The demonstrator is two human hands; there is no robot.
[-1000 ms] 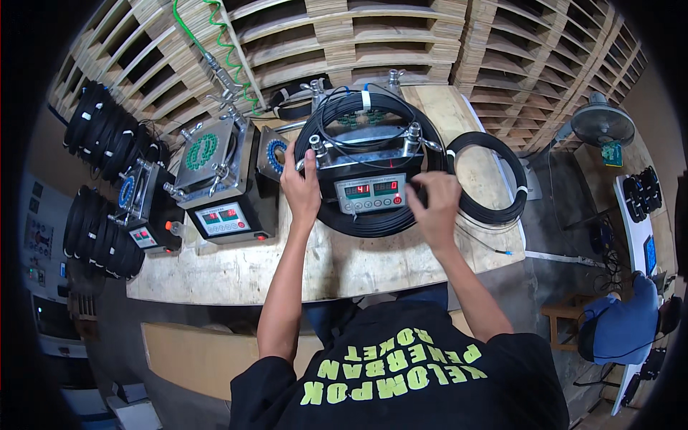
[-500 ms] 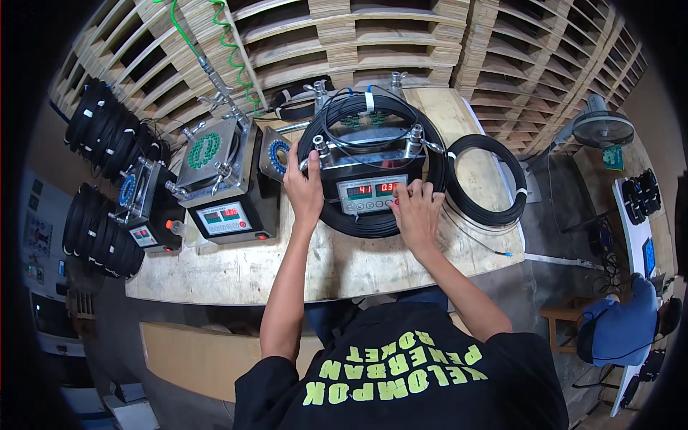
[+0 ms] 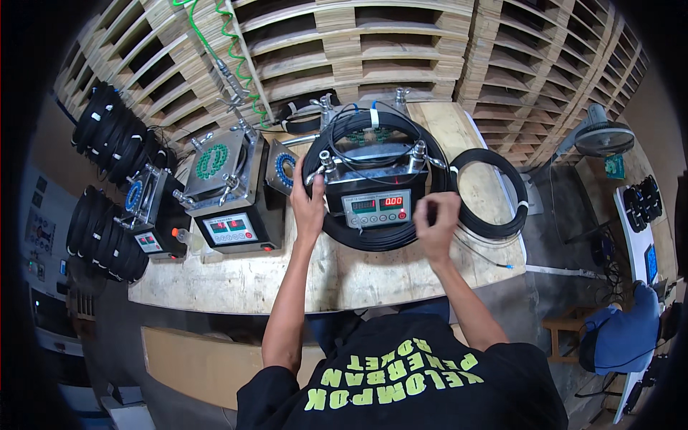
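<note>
Item 1: black cable coil (image 3: 373, 240), a large ring lying flat on the wooden worktop (image 3: 287, 276) and looped around the middle control box (image 3: 376, 204), a metal unit with a red digital display on its front.

Item 2: left hand (image 3: 308, 208), laid on the left side of the coil beside the control box; whether its grip was clamped on the cable could not be told.

Item 3: right hand (image 3: 436, 226), at the right side of the same coil, its grip curled together on the cable strands.

Item 4: second black coil (image 3: 494, 193), lying flat on the worktop just right of the first.

Item 5: 2 further metal boxes with displays (image 3: 229, 193) (image 3: 150, 215), left of the middle unit.

Item 6: stacked black coils (image 3: 107, 236), off the worktop's left end.

Item 7: wooden pallets (image 3: 373, 50), stacked behind the worktop.

Item 8: grey fan (image 3: 603, 137), at far right.
</note>
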